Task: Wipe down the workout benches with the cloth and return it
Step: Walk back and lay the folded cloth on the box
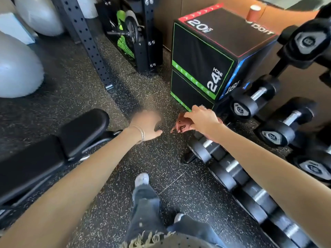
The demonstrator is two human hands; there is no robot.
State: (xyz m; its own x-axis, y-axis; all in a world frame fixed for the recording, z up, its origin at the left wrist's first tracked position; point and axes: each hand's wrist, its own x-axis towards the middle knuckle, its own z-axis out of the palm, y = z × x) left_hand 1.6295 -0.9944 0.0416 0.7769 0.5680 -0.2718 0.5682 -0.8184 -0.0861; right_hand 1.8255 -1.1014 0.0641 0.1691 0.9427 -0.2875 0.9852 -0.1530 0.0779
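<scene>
- This is a gym, judging by the equipment all around.
- Rows of dumbbells sit on a rack from two to five o'clock.
- A black jump box marked 20 and 24 inch stands at one o'clock.
- A padded bench is at nine o'clock and grey exercise balls at ten, on a speckled rubber floor.

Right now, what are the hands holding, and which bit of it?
The right hand grips the bunched cloth by its right end, and the rest pokes out to the left. The left hand holds nothing.
</scene>
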